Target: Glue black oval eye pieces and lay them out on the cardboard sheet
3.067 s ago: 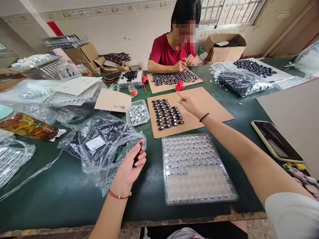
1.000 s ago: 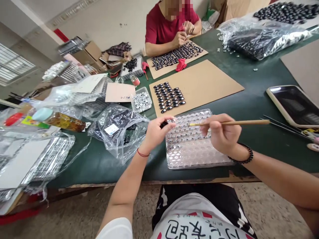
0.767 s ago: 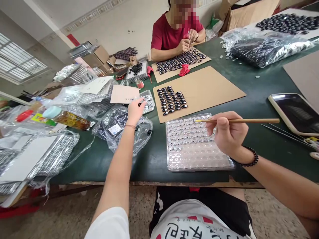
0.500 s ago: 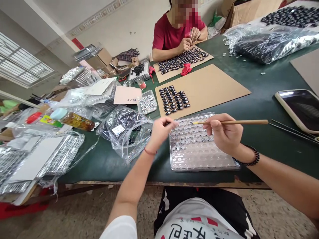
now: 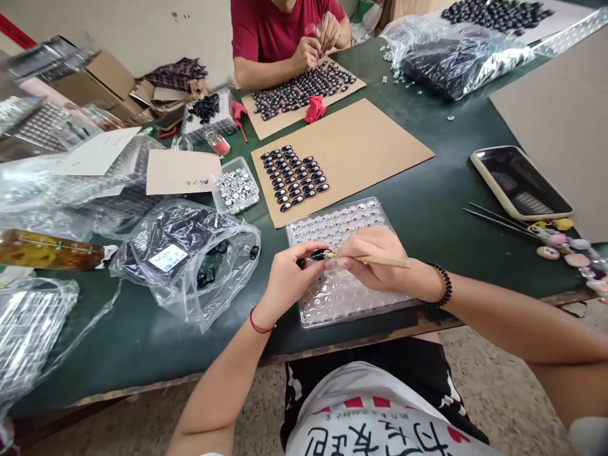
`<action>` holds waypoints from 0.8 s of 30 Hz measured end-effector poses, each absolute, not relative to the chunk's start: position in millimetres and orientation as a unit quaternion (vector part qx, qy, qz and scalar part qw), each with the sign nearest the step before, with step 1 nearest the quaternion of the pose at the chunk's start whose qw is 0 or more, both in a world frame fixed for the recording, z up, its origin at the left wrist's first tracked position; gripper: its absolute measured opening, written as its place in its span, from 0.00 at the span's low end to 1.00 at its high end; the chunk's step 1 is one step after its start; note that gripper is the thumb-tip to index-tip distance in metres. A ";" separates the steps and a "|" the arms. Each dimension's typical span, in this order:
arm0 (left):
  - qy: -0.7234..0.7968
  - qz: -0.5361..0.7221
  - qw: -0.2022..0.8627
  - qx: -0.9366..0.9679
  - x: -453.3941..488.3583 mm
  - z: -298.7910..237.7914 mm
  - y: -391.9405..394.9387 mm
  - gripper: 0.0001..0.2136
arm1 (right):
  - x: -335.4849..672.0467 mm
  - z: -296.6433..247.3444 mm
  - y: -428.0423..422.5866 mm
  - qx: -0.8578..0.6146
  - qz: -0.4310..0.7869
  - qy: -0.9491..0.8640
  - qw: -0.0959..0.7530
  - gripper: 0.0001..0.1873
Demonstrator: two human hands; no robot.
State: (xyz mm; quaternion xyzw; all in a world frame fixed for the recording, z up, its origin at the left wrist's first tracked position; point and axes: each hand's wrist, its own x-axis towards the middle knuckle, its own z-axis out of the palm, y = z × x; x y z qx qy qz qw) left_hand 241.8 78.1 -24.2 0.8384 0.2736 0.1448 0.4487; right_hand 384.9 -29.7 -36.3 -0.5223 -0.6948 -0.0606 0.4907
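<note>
My left hand [image 5: 289,273] pinches a small shiny black oval piece [image 5: 318,255] between thumb and fingers, above the clear plastic tray. My right hand [image 5: 373,253] grips a thin wooden stick [image 5: 387,261], whose yellowish tip meets the black piece or lies very close to it. Beneath both hands is the clear tray [image 5: 346,304], with rows of round hollows; the upper rows hold small clear round parts. Behind the tray, a brown cardboard sheet [image 5: 375,145] bears rows of black oval pieces [image 5: 287,171] with pale shiny spots.
Left of the cardboard stands a box of small silvery parts [image 5: 236,187]. A plastic bag of black pieces [image 5: 190,253] lies nearer. Tweezers [image 5: 503,221] and a phone [image 5: 522,183] are at right. Across the table, a person in red works over another sheet [image 5: 349,69].
My left hand has come over the tray, now with a black oval piece in it. My right hand has moved left, bringing the stick's tip to that piece. The view has shifted right.
</note>
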 end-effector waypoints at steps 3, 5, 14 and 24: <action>0.269 0.156 0.452 0.836 242.0 -23.9 76.4 0.11 | 384.9 -38.4 -30.0 -0.531 -0.058 -0.693 0.484 0.10; 0.269 0.163 0.452 0.835 242.2 -24.2 76.0 0.11 | 384.7 -38.9 -30.2 -0.533 -0.056 -0.691 0.484 0.10; 0.260 0.180 0.452 0.834 241.4 -27.0 77.3 0.11 | 384.6 -41.2 -31.3 -0.533 -0.065 -0.697 0.475 0.09; 0.254 0.196 0.496 0.807 237.6 -23.3 64.8 0.07 | 381.7 -43.0 -28.0 -0.527 -0.053 -0.740 0.414 0.07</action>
